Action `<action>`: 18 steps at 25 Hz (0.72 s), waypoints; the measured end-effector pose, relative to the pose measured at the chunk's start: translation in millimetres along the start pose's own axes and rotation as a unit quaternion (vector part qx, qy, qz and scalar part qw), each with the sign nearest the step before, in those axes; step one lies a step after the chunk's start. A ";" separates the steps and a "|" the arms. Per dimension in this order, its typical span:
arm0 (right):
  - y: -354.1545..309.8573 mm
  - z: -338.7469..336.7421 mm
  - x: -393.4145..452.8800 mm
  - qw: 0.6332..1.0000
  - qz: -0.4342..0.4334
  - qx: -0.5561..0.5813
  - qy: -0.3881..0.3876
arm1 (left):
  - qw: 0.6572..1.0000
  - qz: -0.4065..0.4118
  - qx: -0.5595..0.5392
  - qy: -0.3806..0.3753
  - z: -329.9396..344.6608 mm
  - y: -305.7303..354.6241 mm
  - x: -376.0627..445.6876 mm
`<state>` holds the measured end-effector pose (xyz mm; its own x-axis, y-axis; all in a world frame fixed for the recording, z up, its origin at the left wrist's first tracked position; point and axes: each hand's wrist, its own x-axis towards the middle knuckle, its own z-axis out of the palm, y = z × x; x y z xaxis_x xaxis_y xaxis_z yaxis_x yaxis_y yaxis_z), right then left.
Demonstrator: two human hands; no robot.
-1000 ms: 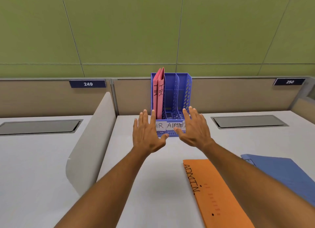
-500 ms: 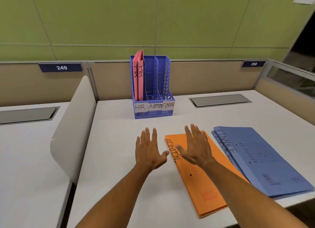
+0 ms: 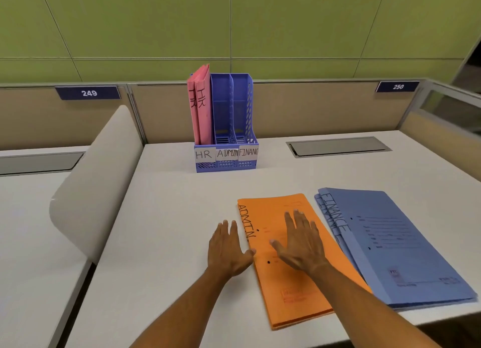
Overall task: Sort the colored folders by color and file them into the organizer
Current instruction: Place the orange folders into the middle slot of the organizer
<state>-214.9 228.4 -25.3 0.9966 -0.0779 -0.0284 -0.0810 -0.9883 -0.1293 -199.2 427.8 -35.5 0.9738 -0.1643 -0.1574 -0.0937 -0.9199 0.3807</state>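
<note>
Under my bare hands, the left (image 3: 229,251) and the right (image 3: 303,243), the white surface (image 3: 166,230) looks smooth and matt, like laminate. The orange folders marked ADMIN (image 3: 286,290) are matt card, dull and slightly grainy. The blue folders marked FINANCE (image 3: 395,248) beside them are the same matt card. The blue three-slot organizer (image 3: 242,108) is moulded plastic with a faint sheen and perforated walls; its white labels (image 3: 226,153) are plain paper. The pink folders marked HR (image 3: 201,105) look like matt card too. The grey inset flap (image 3: 338,146) has a brushed metal look.
</note>
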 end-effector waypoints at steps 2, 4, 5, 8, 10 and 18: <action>13.5 5.6 2.7 1.000 -0.009 0.004 -0.021 | 0.999 -0.036 -0.020 -0.003 8.8 13.4 -0.8; 25.5 10.7 6.3 0.999 -0.025 0.011 -0.037 | 0.997 -0.070 -0.038 0.004 15.6 25.3 1.9; 32.2 13.2 8.0 0.998 -0.036 0.016 -0.046 | 0.995 -0.084 -0.048 0.007 17.5 32.6 3.0; 44.2 21.3 9.6 0.993 -0.062 0.042 -0.090 | 0.987 -0.128 -0.092 0.016 20.8 47.5 5.6; 48.7 25.1 8.3 0.989 -0.078 0.046 -0.114 | 0.980 -0.161 -0.115 0.023 26.3 51.5 9.3; 54.0 27.6 10.9 0.987 -0.097 0.035 -0.120 | 0.930 -0.211 -0.290 0.086 17.4 62.9 10.7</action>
<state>-208.9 177.8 -59.9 0.9613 0.1540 -0.2283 0.1021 -0.9692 -0.2239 -198.2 362.0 -29.1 0.9220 0.2728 -0.2747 0.3827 -0.5355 0.7528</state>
